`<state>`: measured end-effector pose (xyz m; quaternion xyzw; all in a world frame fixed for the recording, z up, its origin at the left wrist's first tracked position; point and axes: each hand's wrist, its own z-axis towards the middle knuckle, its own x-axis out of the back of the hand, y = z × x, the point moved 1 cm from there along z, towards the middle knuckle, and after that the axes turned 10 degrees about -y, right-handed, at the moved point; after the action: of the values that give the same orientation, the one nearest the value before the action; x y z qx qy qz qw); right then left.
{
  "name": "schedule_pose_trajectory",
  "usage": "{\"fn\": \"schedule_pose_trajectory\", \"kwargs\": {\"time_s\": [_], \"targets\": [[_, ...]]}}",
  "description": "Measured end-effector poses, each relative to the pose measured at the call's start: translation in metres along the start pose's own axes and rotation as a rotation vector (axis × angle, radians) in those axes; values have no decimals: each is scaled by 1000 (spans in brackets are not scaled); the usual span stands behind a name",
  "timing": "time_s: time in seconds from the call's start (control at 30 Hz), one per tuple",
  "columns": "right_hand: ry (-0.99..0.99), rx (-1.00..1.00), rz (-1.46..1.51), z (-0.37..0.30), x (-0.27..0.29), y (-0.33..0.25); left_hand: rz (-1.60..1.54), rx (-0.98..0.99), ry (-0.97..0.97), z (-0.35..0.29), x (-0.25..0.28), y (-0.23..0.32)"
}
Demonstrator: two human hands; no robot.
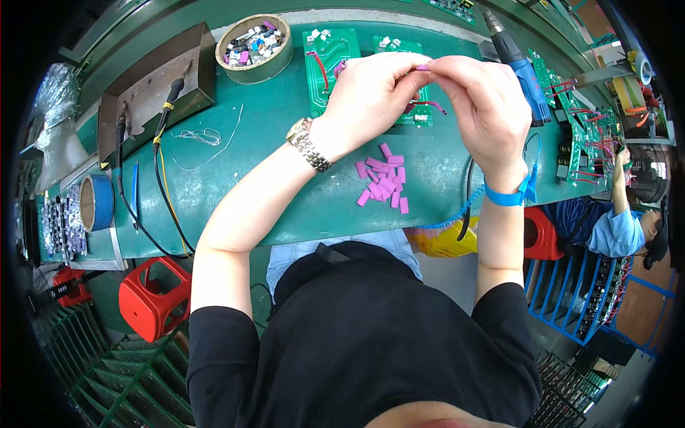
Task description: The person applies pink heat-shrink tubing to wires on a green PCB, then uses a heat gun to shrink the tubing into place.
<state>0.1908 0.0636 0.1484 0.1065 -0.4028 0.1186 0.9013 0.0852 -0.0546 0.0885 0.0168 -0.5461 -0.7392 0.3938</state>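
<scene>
My left hand [371, 93], with a metal-banded watch on its wrist, and my right hand [485, 100], wearing a blue wrist strap, meet over the far side of the bench. Their fingertips pinch a small purple sleeve [422, 68], mostly covered by the fingers. Beneath them lie two green circuit boards, the left one [314, 89] and the right one [399, 46], with red wires. A purple tip shows on one wire, partly behind my left hand. Nearer me, between my forearms, several loose purple sleeves [385, 182] are scattered in a pile.
A round tub [285, 60] of small parts stands at the back, beside a metal tray [153, 103] with soldering irons [165, 114]. To the right are a blue heat gun [524, 78] and more circuit boards [581, 143]. Blue tape [100, 203] stands left; another person [617, 221] works far right.
</scene>
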Motion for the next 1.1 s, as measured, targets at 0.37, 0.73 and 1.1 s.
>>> {"fn": "schedule_pose_trajectory", "kwargs": {"time_s": [0.37,0.73,1.1], "targets": [[-188,-170,-38,20,6,-10,61,-274,188,-1,22,26],[-42,-595,622,-19,-10,6,130,-186,158,2,0,14],[-147,-659,786,-34,-37,26,-229,162,35,5,-11,-6]]}}
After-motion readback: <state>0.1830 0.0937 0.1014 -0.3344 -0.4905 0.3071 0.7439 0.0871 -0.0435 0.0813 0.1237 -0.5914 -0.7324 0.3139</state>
